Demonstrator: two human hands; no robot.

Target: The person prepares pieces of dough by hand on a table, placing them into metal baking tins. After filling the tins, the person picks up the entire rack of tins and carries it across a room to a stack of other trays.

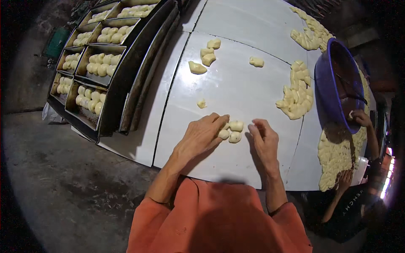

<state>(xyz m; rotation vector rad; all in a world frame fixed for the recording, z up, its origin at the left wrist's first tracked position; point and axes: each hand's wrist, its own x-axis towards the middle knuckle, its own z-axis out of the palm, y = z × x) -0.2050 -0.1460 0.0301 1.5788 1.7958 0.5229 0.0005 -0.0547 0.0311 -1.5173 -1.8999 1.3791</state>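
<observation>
A small cluster of pale yellow dough balls [235, 137] lies on the white table [202, 156] in front of me. My left hand [205, 131] is cupped against the cluster's left side, its fingers and thumb around the nearest balls and partly hiding them. Just right of the cluster, my right hand [265, 138] is held with fingers curved and thumb apart, nothing between them. A little scrap of dough [201, 103] sits beyond my left hand. Farther off are several loose dough pieces [207, 57] and a single dough piece [256, 62].
At left stand dark metal pans [103, 84] holding rows of dough balls. A heap of cut dough [297, 95] lies to the right, near a large purple basin [322, 84] with brown contents. Another person's hand [360, 118] reaches to its rim, beside a dough sheet [335, 154].
</observation>
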